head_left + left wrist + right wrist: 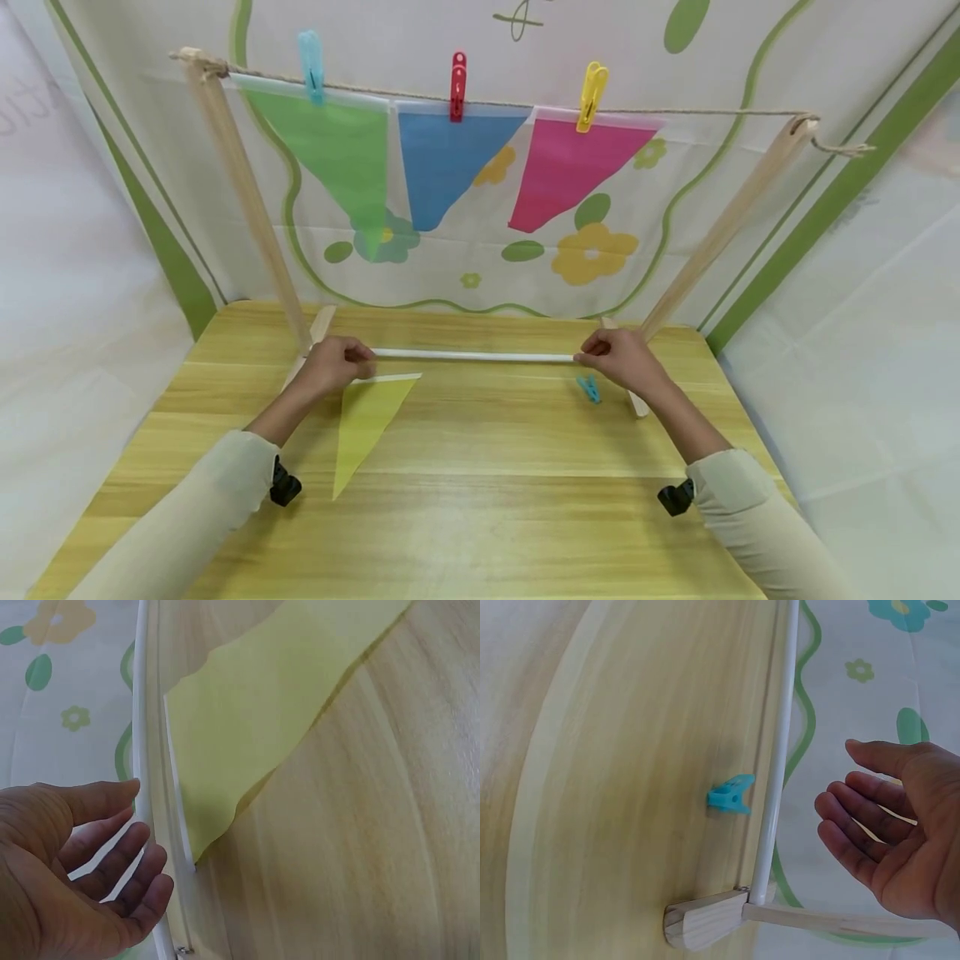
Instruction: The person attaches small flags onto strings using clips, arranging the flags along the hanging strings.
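Note:
A white rod (472, 356) runs low between the two wooden posts of a stand. My left hand (341, 365) is at its left part; the left wrist view shows loosely bent fingers (154, 862) overlapping the rod, not curled round it. My right hand (618, 358) is near the rod's right end. In the right wrist view its loosely bent fingers (855, 840) hold nothing and appear apart from the rod. A yellow triangular pennant (369, 425) with a white top edge lies beside my left hand. One blue clothespin (589, 388) lies near my right hand.
A twine line (712, 111) joins the tops of the left post (247, 200) and right post (727, 225). Green (330, 133), blue (450, 158) and pink (573, 162) pennants hang from it by clothespins. A flowered cloth (480, 283) stands behind the wooden table (480, 525).

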Demonstrator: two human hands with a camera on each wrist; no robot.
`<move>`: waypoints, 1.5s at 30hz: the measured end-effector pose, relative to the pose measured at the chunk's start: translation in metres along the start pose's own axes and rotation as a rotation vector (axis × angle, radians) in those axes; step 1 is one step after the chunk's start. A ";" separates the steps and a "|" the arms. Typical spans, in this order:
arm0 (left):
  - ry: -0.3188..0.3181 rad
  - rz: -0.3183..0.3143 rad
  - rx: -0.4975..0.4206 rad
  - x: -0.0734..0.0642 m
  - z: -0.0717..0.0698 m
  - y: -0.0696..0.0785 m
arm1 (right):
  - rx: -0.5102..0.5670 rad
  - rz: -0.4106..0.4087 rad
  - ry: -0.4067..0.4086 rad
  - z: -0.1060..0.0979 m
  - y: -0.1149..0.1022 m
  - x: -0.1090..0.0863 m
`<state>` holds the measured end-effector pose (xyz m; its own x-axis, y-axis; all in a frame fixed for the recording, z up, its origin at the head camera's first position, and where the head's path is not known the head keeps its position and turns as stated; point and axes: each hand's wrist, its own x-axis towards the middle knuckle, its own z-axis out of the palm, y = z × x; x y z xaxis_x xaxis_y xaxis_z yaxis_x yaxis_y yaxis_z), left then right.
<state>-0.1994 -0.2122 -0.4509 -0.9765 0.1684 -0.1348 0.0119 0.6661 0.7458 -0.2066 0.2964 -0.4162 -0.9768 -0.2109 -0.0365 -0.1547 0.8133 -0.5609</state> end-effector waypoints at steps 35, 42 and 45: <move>-0.040 -0.020 0.174 -0.002 -0.002 -0.017 | -0.006 0.029 -0.099 0.026 0.032 -0.005; -0.034 -0.051 0.160 -0.001 -0.002 -0.017 | -0.022 0.049 -0.085 0.028 0.031 -0.003; -0.034 -0.051 0.159 0.000 0.000 -0.017 | -0.035 0.073 -0.087 0.029 0.029 -0.003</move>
<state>-0.1991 -0.2239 -0.4639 -0.9689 0.1542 -0.1933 -0.0007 0.7802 0.6255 -0.2043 0.3051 -0.4562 -0.9693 -0.1957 -0.1486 -0.0905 0.8465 -0.5246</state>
